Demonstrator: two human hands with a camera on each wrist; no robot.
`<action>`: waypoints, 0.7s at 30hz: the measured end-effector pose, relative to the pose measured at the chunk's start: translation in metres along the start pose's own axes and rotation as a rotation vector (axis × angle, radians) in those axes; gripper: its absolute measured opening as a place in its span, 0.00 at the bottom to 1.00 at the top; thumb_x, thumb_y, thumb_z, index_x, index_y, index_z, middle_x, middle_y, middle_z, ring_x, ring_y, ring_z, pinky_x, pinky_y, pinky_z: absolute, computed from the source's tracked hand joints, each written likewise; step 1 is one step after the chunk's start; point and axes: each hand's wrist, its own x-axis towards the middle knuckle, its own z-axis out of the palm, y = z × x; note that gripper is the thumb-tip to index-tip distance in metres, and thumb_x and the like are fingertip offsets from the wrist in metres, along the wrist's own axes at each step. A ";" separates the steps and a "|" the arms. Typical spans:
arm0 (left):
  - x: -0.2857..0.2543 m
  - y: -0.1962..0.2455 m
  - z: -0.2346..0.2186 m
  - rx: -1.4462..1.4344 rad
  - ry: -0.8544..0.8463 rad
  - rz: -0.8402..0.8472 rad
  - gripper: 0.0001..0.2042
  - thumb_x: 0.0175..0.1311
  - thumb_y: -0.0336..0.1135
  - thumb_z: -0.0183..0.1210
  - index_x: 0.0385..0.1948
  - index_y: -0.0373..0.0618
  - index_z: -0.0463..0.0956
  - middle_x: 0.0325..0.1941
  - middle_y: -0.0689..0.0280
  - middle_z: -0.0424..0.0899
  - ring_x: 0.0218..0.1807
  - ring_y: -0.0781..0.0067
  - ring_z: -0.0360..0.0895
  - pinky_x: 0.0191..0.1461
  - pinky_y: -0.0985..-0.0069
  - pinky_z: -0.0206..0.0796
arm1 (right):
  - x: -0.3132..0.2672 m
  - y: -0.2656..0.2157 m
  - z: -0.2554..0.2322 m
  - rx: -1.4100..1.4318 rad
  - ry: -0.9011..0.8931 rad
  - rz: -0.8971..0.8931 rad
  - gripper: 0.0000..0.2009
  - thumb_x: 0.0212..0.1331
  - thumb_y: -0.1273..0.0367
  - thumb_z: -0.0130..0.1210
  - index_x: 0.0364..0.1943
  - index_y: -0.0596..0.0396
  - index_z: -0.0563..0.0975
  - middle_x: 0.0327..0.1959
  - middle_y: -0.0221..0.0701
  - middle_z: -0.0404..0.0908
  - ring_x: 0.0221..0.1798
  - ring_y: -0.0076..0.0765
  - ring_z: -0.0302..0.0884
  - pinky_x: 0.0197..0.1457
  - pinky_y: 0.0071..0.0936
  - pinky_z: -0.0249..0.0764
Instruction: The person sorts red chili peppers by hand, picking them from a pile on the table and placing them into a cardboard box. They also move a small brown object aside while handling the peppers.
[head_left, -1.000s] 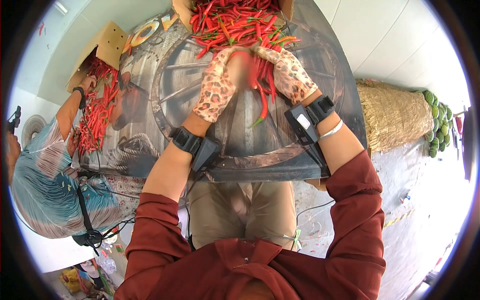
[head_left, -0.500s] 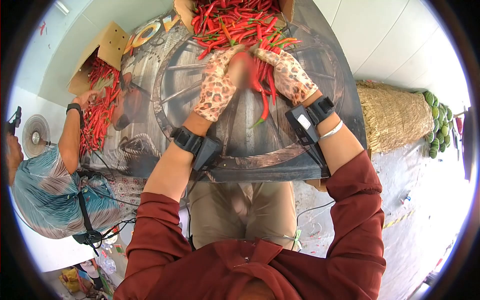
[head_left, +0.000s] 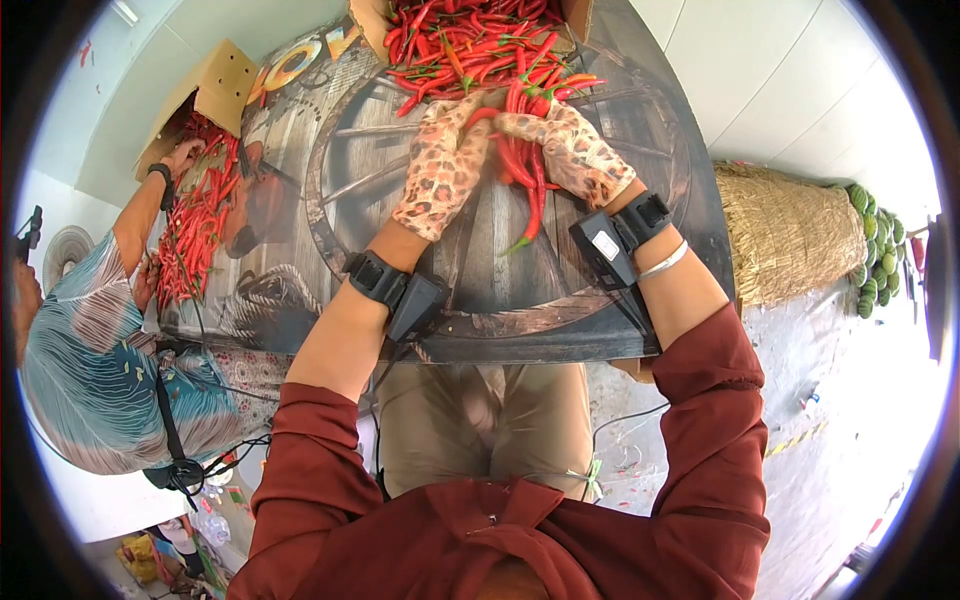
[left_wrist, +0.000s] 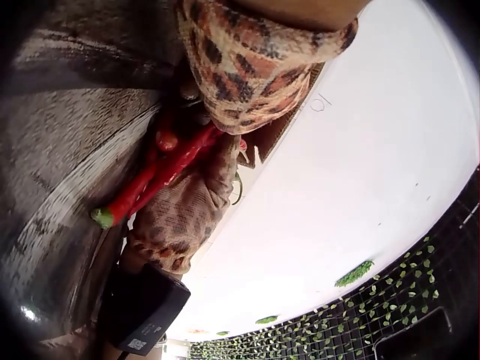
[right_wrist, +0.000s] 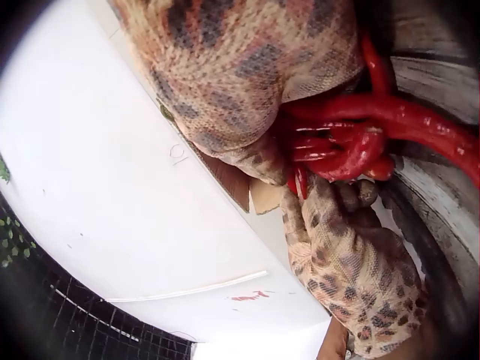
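Observation:
Both hands wear leopard-print gloves and meet over the table. The right hand grips several red chilies that hang below its fingers, one with a green stem end. Against it, the left hand pinches a curved red chili at its fingertips. In the right wrist view, the left hand touches the chili bunch from below, under the right hand. The left wrist view shows the right hand beside chilies; the left hand hides its own fingertips there.
A chili pile spills from a cardboard box beyond the hands. At left, another person's hand is at a second box, with more chilies below. A straw-coloured bale and watermelons lie at right.
The right fingers have shifted left, toward the left fingertips, and the curved chili between the hands lies differently. The other person's hand has gone back up to the second box.

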 end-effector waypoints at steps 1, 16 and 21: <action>0.000 0.000 0.000 0.000 0.000 0.000 0.14 0.61 0.33 0.53 0.48 0.42 0.75 0.46 0.52 0.78 0.50 0.51 0.73 0.55 0.63 0.64 | 0.001 0.002 -0.001 0.004 0.012 -0.013 0.10 0.58 0.70 0.57 0.42 0.58 0.75 0.31 0.30 0.80 0.29 0.27 0.79 0.30 0.27 0.79; -0.013 -0.007 0.001 -0.123 -0.129 -0.047 0.13 0.63 0.30 0.52 0.48 0.39 0.73 0.49 0.51 0.76 0.52 0.52 0.72 0.57 0.64 0.65 | 0.003 0.001 -0.017 0.345 0.132 -0.024 0.11 0.62 0.69 0.52 0.46 0.60 0.75 0.35 0.36 0.80 0.35 0.33 0.81 0.34 0.29 0.81; -0.013 -0.018 0.000 0.300 -0.156 0.412 0.11 0.60 0.31 0.53 0.43 0.38 0.76 0.48 0.52 0.77 0.50 0.52 0.73 0.54 0.63 0.67 | 0.007 0.003 -0.018 0.365 0.185 -0.021 0.13 0.63 0.69 0.51 0.48 0.60 0.74 0.34 0.36 0.80 0.35 0.34 0.80 0.37 0.27 0.81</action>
